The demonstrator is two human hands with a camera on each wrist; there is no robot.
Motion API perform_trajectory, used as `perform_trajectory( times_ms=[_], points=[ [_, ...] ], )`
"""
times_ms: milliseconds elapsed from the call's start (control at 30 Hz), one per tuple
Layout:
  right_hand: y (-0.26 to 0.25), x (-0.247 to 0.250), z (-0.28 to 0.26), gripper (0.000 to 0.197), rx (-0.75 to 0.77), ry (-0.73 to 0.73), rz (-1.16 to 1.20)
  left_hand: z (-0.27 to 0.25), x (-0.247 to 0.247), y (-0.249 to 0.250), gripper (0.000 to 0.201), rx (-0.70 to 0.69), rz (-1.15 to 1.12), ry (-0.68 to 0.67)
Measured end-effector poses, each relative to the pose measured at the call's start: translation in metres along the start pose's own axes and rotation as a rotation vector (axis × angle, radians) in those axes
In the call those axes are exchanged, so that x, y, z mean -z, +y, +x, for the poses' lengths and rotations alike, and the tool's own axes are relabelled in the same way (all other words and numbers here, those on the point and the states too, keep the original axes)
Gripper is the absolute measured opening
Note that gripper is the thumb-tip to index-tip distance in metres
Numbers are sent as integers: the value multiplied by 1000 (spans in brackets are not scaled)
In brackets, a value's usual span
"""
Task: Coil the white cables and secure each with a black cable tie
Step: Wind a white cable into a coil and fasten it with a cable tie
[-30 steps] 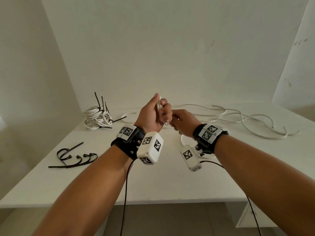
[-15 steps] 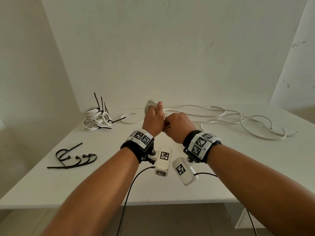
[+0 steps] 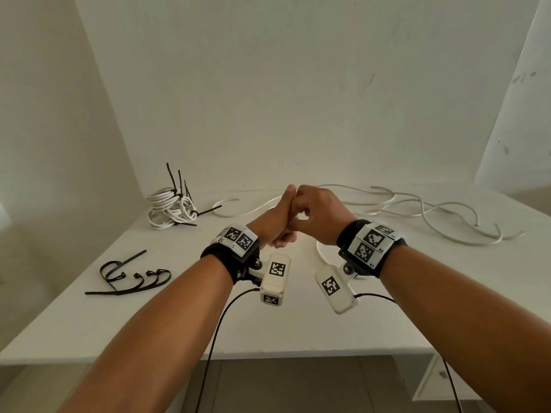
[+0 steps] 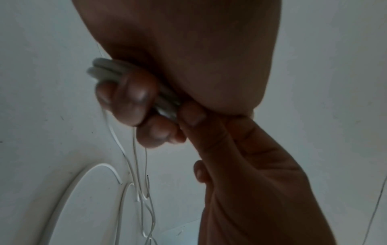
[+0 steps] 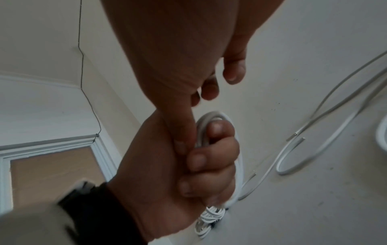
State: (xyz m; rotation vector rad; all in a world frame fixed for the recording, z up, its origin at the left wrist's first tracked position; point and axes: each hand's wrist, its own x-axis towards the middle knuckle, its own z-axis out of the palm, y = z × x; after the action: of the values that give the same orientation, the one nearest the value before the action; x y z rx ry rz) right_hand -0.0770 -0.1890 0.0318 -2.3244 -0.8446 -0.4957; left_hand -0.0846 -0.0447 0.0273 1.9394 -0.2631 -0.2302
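In the head view my left hand and right hand are pressed together above the middle of the white table, and they hide what they hold. The wrist views show it. My left hand's fingers curl round a small coil of white cable, also in view from the right wrist as the coil. The right thumb pinches the strands beside them, and the other right fingers are loosely curled. Several black cable ties lie at the left.
A tied bundle of white coils with black tie tails sticking up sits at the back left corner. Loose white cables sprawl across the back right. A cable loop lies under my right wrist. Walls close off the back and left.
My right hand has swung from beside the left hand up over it. The left fist has turned and dropped a little. The coil's top, visible earlier, is now covered.
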Motion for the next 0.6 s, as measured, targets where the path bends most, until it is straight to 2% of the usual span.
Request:
perform_trajectory(
  times_ms=[67, 133, 200, 267, 500, 600],
  points=[
    [2, -2, -1, 12, 42, 41, 13, -2, 2, 2, 70, 21, -62, -48],
    [4, -6, -4, 23, 31, 69, 49, -3, 6, 4, 75, 38, -32, -112],
    [5, -5, -6, 32, -38, 9, 105, -4, 8, 6, 83, 30, -2, -178],
    [5, -5, -7, 31, -55, -49, 121, -7, 7, 5, 86, 33, -64, -208],
    [6, -19, 0, 20, 37, 37, 59, -10, 6, 11, 80, 51, -149, -55],
    [3, -22, 3, 19, 51, 12, 52, -10, 10, 8, 81, 63, -178, -53]
  ],
)
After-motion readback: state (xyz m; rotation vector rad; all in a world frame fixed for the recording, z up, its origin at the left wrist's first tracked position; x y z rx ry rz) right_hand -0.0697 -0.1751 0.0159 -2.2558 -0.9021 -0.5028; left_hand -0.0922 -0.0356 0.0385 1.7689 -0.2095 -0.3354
